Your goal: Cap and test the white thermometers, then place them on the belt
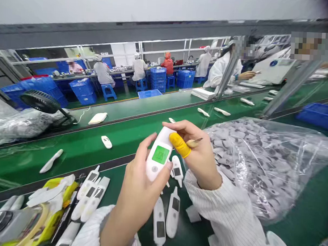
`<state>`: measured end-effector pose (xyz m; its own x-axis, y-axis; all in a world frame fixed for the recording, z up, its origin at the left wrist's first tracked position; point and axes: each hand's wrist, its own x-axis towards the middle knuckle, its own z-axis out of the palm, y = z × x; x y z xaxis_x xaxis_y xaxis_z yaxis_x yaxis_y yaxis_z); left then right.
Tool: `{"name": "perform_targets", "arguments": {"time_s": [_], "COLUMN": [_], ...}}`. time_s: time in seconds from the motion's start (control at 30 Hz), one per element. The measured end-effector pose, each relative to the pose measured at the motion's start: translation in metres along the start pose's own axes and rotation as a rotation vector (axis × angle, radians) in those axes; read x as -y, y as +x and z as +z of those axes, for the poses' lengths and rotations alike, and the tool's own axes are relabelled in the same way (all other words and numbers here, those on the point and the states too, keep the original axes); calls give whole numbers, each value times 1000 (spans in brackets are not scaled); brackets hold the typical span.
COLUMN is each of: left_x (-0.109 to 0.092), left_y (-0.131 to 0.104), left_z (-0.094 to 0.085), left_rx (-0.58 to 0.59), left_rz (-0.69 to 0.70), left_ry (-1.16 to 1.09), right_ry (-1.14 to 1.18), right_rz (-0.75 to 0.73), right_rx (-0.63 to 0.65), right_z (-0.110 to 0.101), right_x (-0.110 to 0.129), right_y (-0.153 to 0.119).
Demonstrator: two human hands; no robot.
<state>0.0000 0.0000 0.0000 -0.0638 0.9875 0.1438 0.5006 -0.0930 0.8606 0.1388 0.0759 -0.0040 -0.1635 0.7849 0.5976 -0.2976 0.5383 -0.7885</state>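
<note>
Thermometer (159, 154) is mid-view above the desk (297, 234), top toward one o'clock — left hand (139, 185) clamped round its lower sides, right hand (199, 153) pinching its top end. I'd rest the left thumb (163, 175) low, clear of the green screen (161, 154), so the reading's easy to see.

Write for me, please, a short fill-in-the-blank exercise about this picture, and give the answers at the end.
1. The lit screen of the held device is ____.
2. A yellow finger cover is on the person's ____ hand.
3. The fan is ____.
4. The distant stools are ____.

Missing words: green; right; black; blue.
</note>
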Motion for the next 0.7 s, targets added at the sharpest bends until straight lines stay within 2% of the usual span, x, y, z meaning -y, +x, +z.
{"name": "perform_targets", "arguments": {"time_s": [0.13,0.3,0.53,0.63,0.7], "left_x": [2,5,9,11,13], "left_y": [7,9,9,12,17], "left_z": [6,9,13,9,5], "left_rx": [-74,-45,-143,-215,-192], "left_rz": [78,132,160,191,157], "left_ry": [150,159,185,130,-61], "right_ry": [-71,-98,-55,-151,-238], "right_rz": [-25,-6,51,89,128], "right_rx": [-31,-32,6,7,60], "right_z": [-3,-4,-9,-19,-25], "right_x": [-3,-3,-5,-6,-5], "right_y": [0,1,6,8,7]}}
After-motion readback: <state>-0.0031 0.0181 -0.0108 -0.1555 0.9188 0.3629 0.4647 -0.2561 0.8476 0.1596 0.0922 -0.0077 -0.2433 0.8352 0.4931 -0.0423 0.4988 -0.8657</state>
